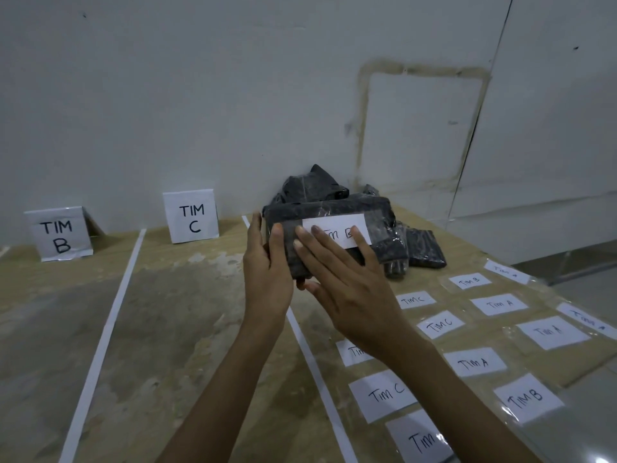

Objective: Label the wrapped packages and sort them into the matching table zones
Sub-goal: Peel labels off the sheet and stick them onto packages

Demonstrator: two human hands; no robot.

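at the far left a folded paper sign (61,235) reading "tim b" stands on the table (173,312) against the wall. right of it a white tape line (110,325) runs toward the wall, and a "tim c" sign (193,217) stands in the next zone. the left hand (267,262) grips the left end of a black wrapped package (334,208), thumb on the front and fingers behind. the package is held up in front of a pile (310,185) of more black packages in the corner. a white label (340,225) marked "tim b" lies on its front. the right hand (347,289) is flat with its fingers straight and spread, pressing on the label and wrap. a second tape line (320,379) passes beneath the arms. to the right, loose labels (474,362) marked tim a, b and c lie in rows on clear film.
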